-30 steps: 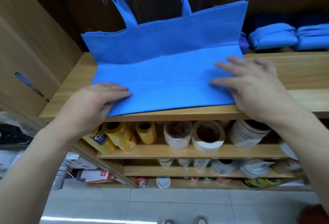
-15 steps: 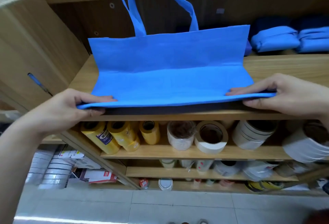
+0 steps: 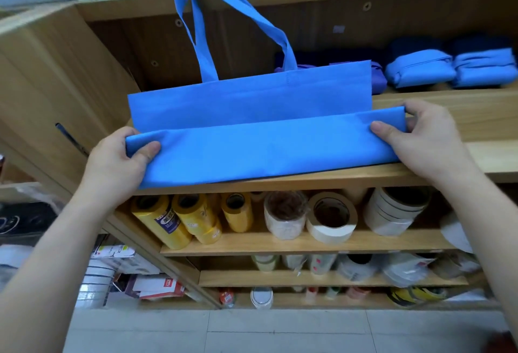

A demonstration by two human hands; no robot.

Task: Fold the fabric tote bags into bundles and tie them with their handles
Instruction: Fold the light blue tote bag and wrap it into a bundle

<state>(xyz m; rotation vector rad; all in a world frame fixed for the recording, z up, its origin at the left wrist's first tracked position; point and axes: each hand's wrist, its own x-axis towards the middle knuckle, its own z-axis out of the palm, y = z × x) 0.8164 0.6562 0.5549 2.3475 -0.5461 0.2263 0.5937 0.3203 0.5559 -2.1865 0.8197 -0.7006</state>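
The wooden shelf unit (image 3: 448,117) fills most of your view, and the blue tote bag (image 3: 252,100) lies across its top board, stretching nearly the whole way between your two hands. The bag's upper part leans against the back panel, with its two handles (image 3: 201,30) looping up towards the shelf above. The bottom part is doubled over into a long flat band (image 3: 266,148) along the front edge of the board, raised a little at the back. To the right, at the back of the same board, two folded blue bundles (image 3: 420,68) sit side by side, touching, with a purple one (image 3: 378,78) half hidden behind the bag's corner. Your left hand (image 3: 117,162) grips the left end of the band, thumb on top and fingers tucked under. Your right hand (image 3: 426,134) clasps the right end the same way, thumb on the front face, fingers curled around the edge. On the shelf below, yellow rolls (image 3: 179,218) lie at the left, beside white tape rolls (image 3: 330,216).
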